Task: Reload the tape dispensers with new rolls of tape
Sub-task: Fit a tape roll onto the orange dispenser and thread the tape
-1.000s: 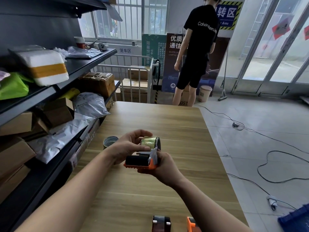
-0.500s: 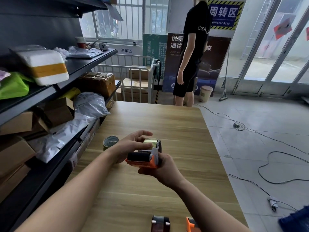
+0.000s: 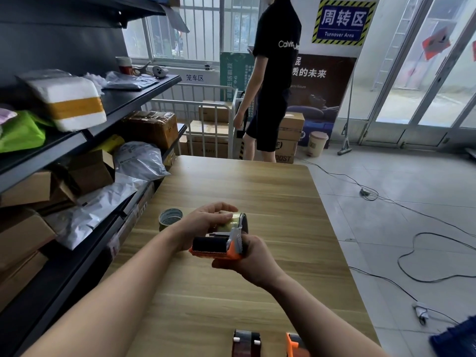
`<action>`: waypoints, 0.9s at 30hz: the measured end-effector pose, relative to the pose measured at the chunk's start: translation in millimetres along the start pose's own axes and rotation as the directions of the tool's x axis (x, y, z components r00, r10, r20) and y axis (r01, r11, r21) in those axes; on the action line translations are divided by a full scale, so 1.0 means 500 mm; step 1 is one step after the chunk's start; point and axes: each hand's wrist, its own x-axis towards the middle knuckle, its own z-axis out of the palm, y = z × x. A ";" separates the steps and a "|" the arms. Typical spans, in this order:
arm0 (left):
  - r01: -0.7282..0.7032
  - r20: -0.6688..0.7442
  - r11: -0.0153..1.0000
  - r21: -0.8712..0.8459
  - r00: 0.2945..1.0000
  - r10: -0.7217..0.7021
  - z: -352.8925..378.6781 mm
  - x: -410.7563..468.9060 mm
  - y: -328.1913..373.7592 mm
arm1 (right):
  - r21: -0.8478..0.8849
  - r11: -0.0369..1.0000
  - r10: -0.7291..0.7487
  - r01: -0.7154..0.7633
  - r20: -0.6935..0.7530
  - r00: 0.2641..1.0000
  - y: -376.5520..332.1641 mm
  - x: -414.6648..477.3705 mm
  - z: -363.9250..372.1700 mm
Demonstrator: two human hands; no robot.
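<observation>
Tape roll [image 3: 237, 221] appears seated in the orange dispenser [image 3: 216, 247], held above the counter [image 3: 257, 191]; this unit judged nearly loaded, threading unclear. Left hand [image 3: 206, 220] curls over the roll; right hand [image 3: 249, 258] grips the dispenser body. Spare roll [image 3: 170, 219], dark dispenser [image 3: 246, 343] and second orange dispenser [image 3: 296, 345] wait on the counter.

the tape dispenser [image 3: 219, 249] is orange plastic with a matt black roller. its tape roll [image 3: 235, 220] is glossy and yellowish-clear. the table [image 3: 257, 191] has a smooth wood-grain top. the grey plastic mailer bags [image 3: 139, 161] are shiny and crinkled. the floor tiles [image 3: 386, 228] are glossy.
</observation>
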 end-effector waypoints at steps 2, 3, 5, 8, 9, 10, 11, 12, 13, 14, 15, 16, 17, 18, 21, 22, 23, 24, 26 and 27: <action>-0.026 -0.001 0.999 -0.043 1.000 0.026 0.000 -0.008 -0.003 | -0.024 1.000 -0.018 0.018 0.008 1.000 0.000 -0.002 -0.001; -0.032 0.002 0.998 -0.052 0.999 0.032 -0.001 -0.010 -0.006 | -0.030 0.999 -0.025 0.026 0.007 1.000 0.000 -0.003 -0.002; -0.029 0.000 0.998 -0.051 1.000 0.029 -0.002 -0.012 -0.010 | -0.028 0.999 -0.032 0.032 -0.003 0.999 -0.001 -0.004 -0.002; -0.026 -0.072 0.996 -0.088 0.997 0.020 0.010 -0.002 -0.012 | -0.054 0.998 -0.042 0.044 0.028 0.999 -0.006 -0.006 0.004; -0.029 -0.115 0.997 -0.075 0.993 0.020 0.016 0.000 -0.010 | -0.068 0.996 -0.050 0.053 0.049 0.998 -0.008 -0.009 0.009; -0.028 -0.150 0.999 -0.044 0.988 0.021 0.019 0.001 -0.008 | -0.076 0.995 -0.055 0.060 0.060 0.997 -0.009 -0.011 0.012; -0.026 -0.163 1.000 -0.016 0.986 0.023 0.018 0.003 -0.008 | -0.075 0.995 -0.057 0.061 0.058 0.997 -0.007 -0.011 0.013; -0.026 -0.157 1.000 0.005 0.987 0.027 0.013 0.003 -0.009 | -0.065 0.996 -0.052 0.055 0.047 0.998 -0.004 -0.009 0.012; -0.027 -0.131 1.000 0.016 0.991 0.029 0.005 0.001 -0.010 | -0.046 0.998 -0.043 0.045 0.036 0.998 -0.002 -0.006 0.010; -0.029 -0.082 0.999 0.015 0.996 0.030 -0.001 -0.002 -0.012 | -0.028 0.999 -0.033 0.034 0.029 0.999 -0.001 -0.004 0.006; -0.032 -0.036 0.999 0.002 0.999 0.032 -0.007 -0.003 -0.014 | -0.016 1.000 -0.024 0.025 0.020 1.000 -0.002 -0.001 0.001; -0.040 -0.009 0.999 -0.015 0.999 0.040 -0.011 -0.001 -0.016 | -0.015 1.000 -0.017 0.017 0.009 1.000 -0.003 0.002 -0.002; -0.051 -0.002 0.998 -0.028 0.999 0.051 -0.013 0.001 -0.016 | -0.016 1.000 -0.014 0.014 0.003 1.000 -0.006 0.004 -0.005; -0.056 -0.001 0.998 -0.037 0.998 0.056 -0.012 0.002 -0.015 | -0.013 1.000 -0.011 0.011 0.004 1.000 -0.009 0.005 -0.007; -0.023 -0.029 1.000 0.019 0.999 0.024 -0.009 0.009 -0.007 | 0.025 1.000 -0.009 0.009 0.018 1.000 -0.020 0.006 -0.008; -0.009 -0.050 0.997 0.078 0.999 0.013 -0.007 0.010 -0.005 | 0.033 0.999 -0.014 0.013 0.031 0.999 -0.023 0.006 -0.008; -0.002 -0.080 0.991 0.132 0.997 0.013 -0.003 0.011 -0.004 | 0.041 0.999 -0.016 0.014 0.037 0.999 -0.026 0.007 -0.007; 0.020 -0.093 0.989 0.144 0.996 -0.006 -0.002 0.012 -0.004 | 0.052 0.999 -0.018 0.016 0.037 0.999 -0.028 0.007 -0.005; 0.097 -0.090 0.994 0.043 0.992 -0.093 0.000 0.007 0.001 | 0.056 0.998 -0.023 0.021 0.028 0.999 -0.030 0.008 -0.001; 0.122 -0.078 0.992 0.023 0.990 -0.120 0.001 0.003 0.005 | 0.045 0.999 -0.023 0.022 0.022 0.999 -0.029 0.008 0.000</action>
